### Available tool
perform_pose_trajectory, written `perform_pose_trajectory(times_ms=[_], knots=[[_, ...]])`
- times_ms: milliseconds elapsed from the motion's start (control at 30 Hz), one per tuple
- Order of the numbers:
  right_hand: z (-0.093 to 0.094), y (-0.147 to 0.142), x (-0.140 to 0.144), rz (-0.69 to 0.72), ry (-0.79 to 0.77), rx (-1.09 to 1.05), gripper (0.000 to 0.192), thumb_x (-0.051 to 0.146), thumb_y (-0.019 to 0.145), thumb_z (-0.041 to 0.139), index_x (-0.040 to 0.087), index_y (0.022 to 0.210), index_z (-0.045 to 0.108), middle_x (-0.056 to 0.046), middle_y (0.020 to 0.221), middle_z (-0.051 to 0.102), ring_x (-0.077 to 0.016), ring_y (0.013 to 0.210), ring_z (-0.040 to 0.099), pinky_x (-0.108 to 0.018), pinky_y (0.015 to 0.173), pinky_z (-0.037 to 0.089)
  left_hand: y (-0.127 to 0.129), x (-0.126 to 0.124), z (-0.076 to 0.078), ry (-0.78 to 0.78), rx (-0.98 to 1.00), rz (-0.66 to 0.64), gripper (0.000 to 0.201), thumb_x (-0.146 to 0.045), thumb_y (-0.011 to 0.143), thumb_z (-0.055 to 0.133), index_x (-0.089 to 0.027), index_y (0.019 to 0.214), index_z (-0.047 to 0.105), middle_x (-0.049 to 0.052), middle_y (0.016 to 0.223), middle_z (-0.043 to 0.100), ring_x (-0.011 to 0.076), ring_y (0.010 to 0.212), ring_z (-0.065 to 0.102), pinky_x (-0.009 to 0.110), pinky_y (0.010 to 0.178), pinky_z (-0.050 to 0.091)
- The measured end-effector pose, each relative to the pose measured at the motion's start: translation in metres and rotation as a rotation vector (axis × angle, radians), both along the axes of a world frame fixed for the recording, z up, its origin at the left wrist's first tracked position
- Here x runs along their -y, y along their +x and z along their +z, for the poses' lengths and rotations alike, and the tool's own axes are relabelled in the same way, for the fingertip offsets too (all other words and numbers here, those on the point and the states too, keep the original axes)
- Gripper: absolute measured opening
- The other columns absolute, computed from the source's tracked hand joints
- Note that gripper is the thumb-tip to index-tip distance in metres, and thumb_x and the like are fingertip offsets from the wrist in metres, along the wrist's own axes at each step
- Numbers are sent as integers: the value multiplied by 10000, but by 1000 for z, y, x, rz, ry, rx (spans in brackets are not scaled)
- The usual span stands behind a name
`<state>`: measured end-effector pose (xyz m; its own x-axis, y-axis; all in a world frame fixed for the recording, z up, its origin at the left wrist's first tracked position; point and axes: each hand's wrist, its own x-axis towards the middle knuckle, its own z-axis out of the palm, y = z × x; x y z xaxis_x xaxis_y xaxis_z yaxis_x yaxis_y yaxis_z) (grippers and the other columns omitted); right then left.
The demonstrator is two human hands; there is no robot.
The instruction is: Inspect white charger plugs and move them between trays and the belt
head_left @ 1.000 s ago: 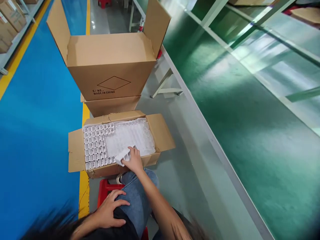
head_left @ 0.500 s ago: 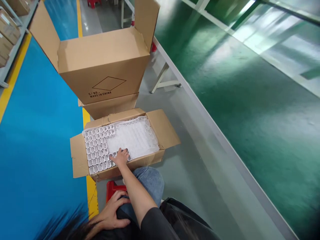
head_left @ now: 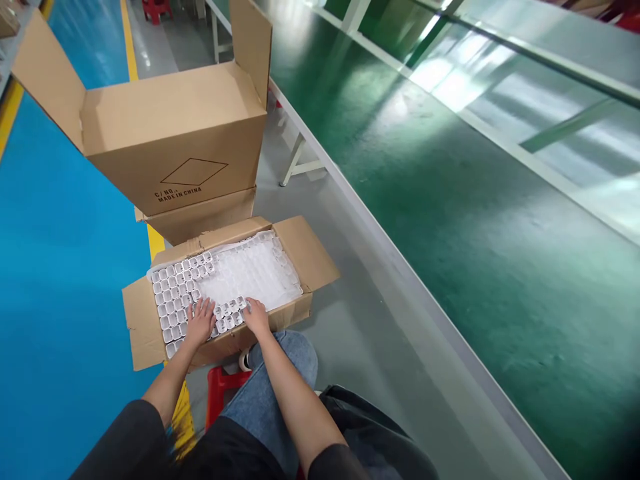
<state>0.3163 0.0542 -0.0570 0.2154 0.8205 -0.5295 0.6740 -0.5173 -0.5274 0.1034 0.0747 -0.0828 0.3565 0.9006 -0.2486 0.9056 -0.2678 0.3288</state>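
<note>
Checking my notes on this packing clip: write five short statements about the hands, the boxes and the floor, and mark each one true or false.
1. Both hands rest on the white parts in the open box. True: the left hand and right hand lie on the small white parts at the near edge of the open box.
2. The tray is full of parts. False: the clear tray has parts mainly in its left portion.
3. A bigger carton stands behind the open box. True: the big carton has its flaps up.
4. The floor left of the boxes is red. False: the floor is blue.
5. A green surface runs along the right. True.
</note>
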Motion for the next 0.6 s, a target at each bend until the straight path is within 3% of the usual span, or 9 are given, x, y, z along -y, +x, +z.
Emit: perform_pose_trajectory(times_ms=[133, 333, 500, 600], knots=[[-7, -5, -1, 15, -18, -68, 369, 315, 983, 596, 172, 1323, 572, -108, 1349, 590, -261, 1229, 576, -503, 1055, 461, 2, -4, 2, 17, -28, -47, 527, -432, 964, 576, -221, 1436, 478, 114, 1578, 383, 337, 1495, 274, 654, 1223, 121], [2, -1, -4, -45, -10, -113, 378, 249, 980, 587, 152, 1343, 549, -116, 1297, 621, -262, 1210, 595, -498, 1049, 468, 43, -27, 2, -71, -2, -162, 479, -392, 970, 582, -220, 1407, 494, 119, 1507, 455, 307, 1362, 467, 584, 1135, 383], [45, 22, 24, -101, 173, -151, 542, 22, 902, 431, 163, 1418, 518, -129, 1430, 560, -220, 1358, 489, -378, 1157, 369, 86, -35, 9, -185, -77, -163, 433, -390, 961, 601, -183, 1336, 539, 114, 1337, 579, 262, 1166, 607, 503, 980, 533], [92, 36, 62, -153, 305, -173, 497, 45, 874, 478, 170, 1336, 609, -113, 1328, 643, -239, 1277, 569, -371, 1112, 430, 103, -41, 38, -195, -102, -226, 385, -379, 961, 607, -163, 1278, 570, 100, 1237, 627, 226, 1056, 648, 444, 901, 572]])
